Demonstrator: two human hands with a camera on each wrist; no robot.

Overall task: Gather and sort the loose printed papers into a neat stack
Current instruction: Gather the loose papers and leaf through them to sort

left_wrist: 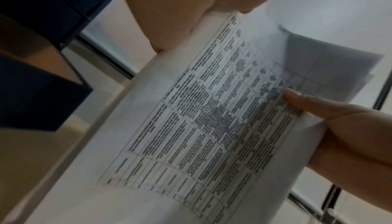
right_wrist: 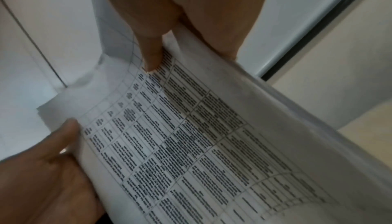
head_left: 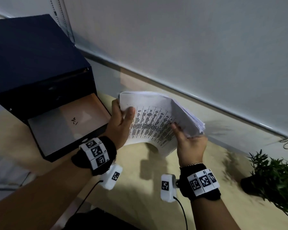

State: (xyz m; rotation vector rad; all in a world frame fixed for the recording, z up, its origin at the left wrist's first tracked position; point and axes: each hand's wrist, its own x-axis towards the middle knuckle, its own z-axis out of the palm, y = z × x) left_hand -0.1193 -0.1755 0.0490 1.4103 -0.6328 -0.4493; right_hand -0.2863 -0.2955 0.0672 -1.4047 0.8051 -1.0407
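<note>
The fingers of the left hand [head_left: 121,119] are clamped on the left edge of the printed papers [head_left: 155,123], and those of the right hand [head_left: 189,143] on the right. The bundle is held bowed above the desk [head_left: 140,188], beside the dark box [head_left: 37,83]. Fanned right-hand sheets could slip out and scatter if either grip were loosened.

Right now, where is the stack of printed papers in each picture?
Head view: the stack of papers is at the centre, bent, held by the left hand and the right hand.
Left wrist view: the stack fills the middle.
Right wrist view: the stack fills the centre and lower right.
Shared landmark: the printed table on the top sheet.
</note>
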